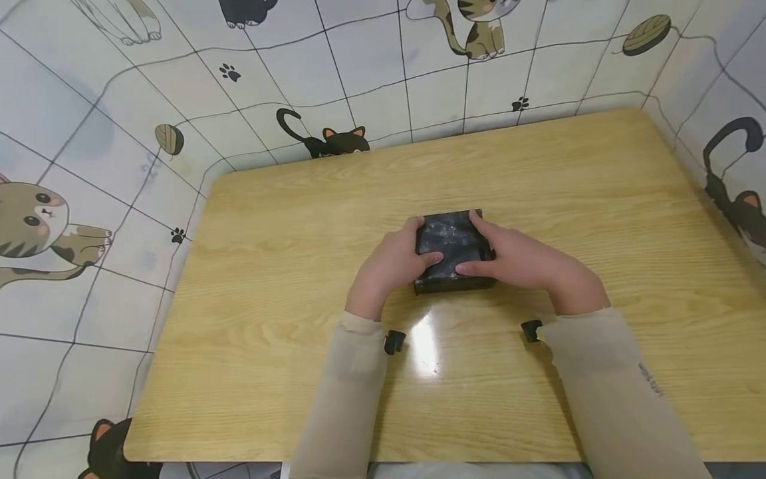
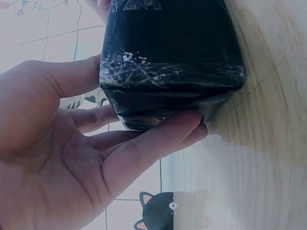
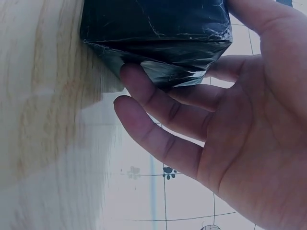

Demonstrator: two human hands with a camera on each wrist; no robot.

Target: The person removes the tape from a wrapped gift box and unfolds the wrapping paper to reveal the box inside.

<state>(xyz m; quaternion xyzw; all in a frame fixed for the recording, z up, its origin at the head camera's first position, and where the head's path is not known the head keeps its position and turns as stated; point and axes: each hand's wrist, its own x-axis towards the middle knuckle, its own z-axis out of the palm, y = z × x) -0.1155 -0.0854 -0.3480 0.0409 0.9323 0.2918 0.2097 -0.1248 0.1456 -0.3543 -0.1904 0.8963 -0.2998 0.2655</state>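
Observation:
A black box [image 1: 451, 243] wrapped in shiny, scuffed plastic stands on the wooden table in the head view. My left hand [image 1: 391, 263] holds its left side, with the thumb over the top. From the right, my right hand [image 1: 517, 259] grips the opposite side, its thumb also on top. In the left wrist view, the left fingers [image 2: 158, 143] lie along the folded end of the box [image 2: 172, 48]. The right wrist view shows the right fingers [image 3: 168, 110] curving beside the other folded end of the box [image 3: 153, 24]. The underside is hidden.
The light wooden table [image 1: 287, 266] reaches back to a tiled wall [image 1: 383, 60] printed with cartoon cats. Another wall stands along the right side. Small black devices [image 1: 394, 342] show at both sleeves' wrists. The table's front edge lies near the body.

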